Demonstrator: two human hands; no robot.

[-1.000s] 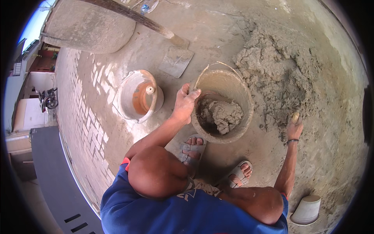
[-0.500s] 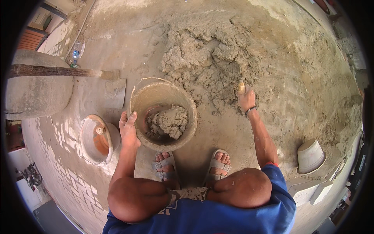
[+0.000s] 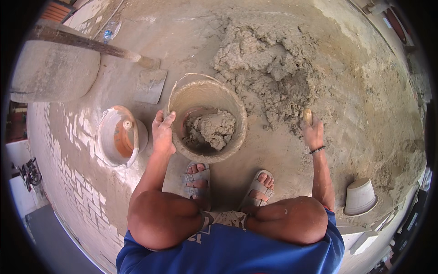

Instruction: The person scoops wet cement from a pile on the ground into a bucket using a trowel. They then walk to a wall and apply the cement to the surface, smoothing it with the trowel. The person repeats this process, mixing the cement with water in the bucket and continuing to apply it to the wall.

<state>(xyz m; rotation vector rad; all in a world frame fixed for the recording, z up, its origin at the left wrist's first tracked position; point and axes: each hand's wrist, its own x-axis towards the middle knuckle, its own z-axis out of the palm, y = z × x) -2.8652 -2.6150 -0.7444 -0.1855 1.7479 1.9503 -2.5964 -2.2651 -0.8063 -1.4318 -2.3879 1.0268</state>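
Observation:
My left hand (image 3: 164, 133) grips the near-left rim of a mortar-caked bucket (image 3: 240, 137), thumb at the edge. The bucket stands tilted toward me, with a lump of wet mortar (image 3: 214, 130) inside. My right hand (image 3: 313, 133), wearing a dark beaded bracelet, is closed round the wooden handle of a trowel (image 3: 308, 116). Its blade cannot be made out against the mortar. Hand and trowel are at the near right edge of a rough grey mortar heap (image 3: 255, 55) on the ground, to the right of the bucket.
A second bucket (image 3: 101, 141) with an orange-brown patch inside stands at the left. Behind it lie a long-handled shovel (image 3: 153, 86), a large rounded grey vessel (image 3: 54, 73) and a plastic bottle (image 3: 107, 35). An upturned pale bucket (image 3: 360, 196) sits at the right, near pale blocks (image 3: 363, 242).
The whole view has shifted. My right hand with the trowel has come a little nearer to me along the heap's edge. My left hand stays on the bucket rim.

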